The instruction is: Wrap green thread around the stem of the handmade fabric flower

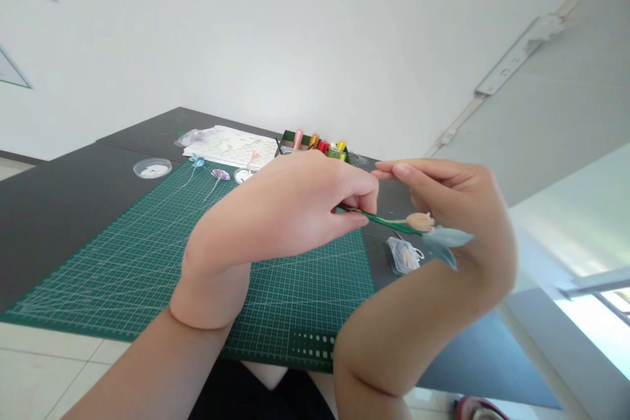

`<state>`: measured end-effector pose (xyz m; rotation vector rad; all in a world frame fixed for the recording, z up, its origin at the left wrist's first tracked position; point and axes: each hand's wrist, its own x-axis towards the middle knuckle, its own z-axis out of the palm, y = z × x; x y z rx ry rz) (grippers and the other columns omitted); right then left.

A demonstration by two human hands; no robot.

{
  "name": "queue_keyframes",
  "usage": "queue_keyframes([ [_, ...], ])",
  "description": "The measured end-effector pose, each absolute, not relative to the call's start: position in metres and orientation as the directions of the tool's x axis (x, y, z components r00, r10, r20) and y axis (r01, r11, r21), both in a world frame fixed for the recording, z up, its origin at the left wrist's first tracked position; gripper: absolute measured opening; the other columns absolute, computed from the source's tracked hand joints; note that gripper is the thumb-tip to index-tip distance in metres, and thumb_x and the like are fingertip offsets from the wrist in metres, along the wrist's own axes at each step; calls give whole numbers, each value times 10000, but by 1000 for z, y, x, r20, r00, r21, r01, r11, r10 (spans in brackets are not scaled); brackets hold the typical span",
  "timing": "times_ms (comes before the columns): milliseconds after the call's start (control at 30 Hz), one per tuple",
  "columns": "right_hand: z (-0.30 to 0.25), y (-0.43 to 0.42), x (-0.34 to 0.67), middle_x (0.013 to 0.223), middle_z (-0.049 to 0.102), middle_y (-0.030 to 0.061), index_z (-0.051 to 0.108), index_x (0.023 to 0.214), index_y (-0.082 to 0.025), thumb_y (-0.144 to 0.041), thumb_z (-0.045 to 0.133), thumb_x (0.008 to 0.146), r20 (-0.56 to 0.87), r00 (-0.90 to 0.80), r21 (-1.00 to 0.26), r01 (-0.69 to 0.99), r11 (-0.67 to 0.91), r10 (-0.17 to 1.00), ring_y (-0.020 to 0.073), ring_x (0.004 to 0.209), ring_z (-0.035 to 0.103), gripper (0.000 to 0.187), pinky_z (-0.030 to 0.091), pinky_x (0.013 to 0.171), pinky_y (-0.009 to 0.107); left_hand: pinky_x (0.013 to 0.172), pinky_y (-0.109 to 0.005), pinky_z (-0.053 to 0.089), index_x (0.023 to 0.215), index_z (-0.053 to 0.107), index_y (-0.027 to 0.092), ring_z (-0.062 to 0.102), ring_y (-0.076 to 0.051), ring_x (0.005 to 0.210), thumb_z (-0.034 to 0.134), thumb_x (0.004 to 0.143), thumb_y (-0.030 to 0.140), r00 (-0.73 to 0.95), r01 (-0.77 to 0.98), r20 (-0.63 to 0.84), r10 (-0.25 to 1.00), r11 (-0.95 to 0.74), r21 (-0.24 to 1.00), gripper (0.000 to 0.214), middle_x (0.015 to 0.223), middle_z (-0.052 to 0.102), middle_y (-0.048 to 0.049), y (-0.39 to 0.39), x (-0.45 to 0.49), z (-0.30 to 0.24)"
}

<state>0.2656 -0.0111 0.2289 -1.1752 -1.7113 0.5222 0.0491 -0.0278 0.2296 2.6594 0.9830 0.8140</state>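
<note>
My left hand (pixel 285 210) is closed around the green stem (pixel 381 220) of an artificial flower, raised above the table. At the stem's right end are a small peach bud (pixel 419 222) and pale blue petals (pixel 450 237). The stem's other end is hidden inside the left hand. Close beside it, my right hand (pixel 462 200) holds its thumb and fingertips pressed together. Whatever lies in that pinch, if anything, is too fine to make out. The blue petals overlap the right palm in view; I cannot tell whether they touch it.
Under my arms, a green cutting mat (pixel 147 236) covers part of the dark table (pixel 44 203). Thread spools (pixel 322 146) stand in a dark box behind. A blue flower (pixel 197 161), a purple flower (pixel 220 174), a clear dish (pixel 152 168) and a small plastic box (pixel 403 256) lie around.
</note>
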Motion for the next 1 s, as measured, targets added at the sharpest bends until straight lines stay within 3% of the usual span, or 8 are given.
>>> queue_keyframes([
  [200,214,15,278,448,413,-66,808,745,-192,-434,797,791,349,-255,-844,333,420,902,70,441,320,246,241,415,230,664,-262,396,880,740,240,583,-117,640,629,930,231,456,582,531,715,-690,430,123,717,708,49,-33,49,233],
  [300,211,18,282,486,504,-34,827,799,-204,-453,763,824,298,-287,-858,338,387,910,73,459,273,258,200,419,252,672,-252,435,921,758,242,648,-129,695,644,925,252,287,556,623,728,-656,510,114,813,765,37,-30,52,232],
  [433,215,14,279,761,758,45,847,839,-234,-435,729,856,254,-334,-826,412,384,907,76,472,311,233,196,430,284,731,-254,506,1056,779,256,708,-149,727,679,902,247,140,514,680,720,-640,572,184,852,796,29,-21,55,231],
  [633,213,25,277,922,798,53,716,911,-206,-514,685,895,243,-267,-911,268,314,932,73,495,439,311,381,494,254,757,-254,579,1030,809,279,763,-181,874,658,910,218,108,423,653,750,-629,653,202,970,818,8,-11,53,232],
  [733,210,36,276,963,789,61,583,869,-215,-522,652,923,254,-60,-949,175,260,965,124,692,636,319,529,715,289,661,-215,557,1003,814,272,752,-146,778,680,911,239,87,424,640,763,-610,669,166,926,820,9,-9,46,235],
  [833,211,40,270,1116,761,88,605,936,-220,-456,640,943,317,108,-922,267,279,942,212,1041,686,239,514,986,395,577,-205,534,1018,814,255,737,-138,709,706,899,246,94,432,606,790,-581,690,161,882,819,-3,-9,40,239],
  [900,213,36,263,1184,742,81,657,1002,-231,-427,643,942,370,42,-893,291,343,928,248,1169,655,205,481,1069,434,657,-227,583,1019,814,248,758,-156,787,711,891,225,105,413,602,791,-586,698,166,953,823,-13,-9,39,240],
  [1000,219,25,252,1274,714,56,712,1119,-251,-427,621,956,419,-278,-856,197,478,865,253,1264,613,256,467,1115,417,731,-257,618,1040,810,238,769,-170,850,725,888,243,133,395,585,800,-585,709,174,1036,819,-23,-9,40,241],
])
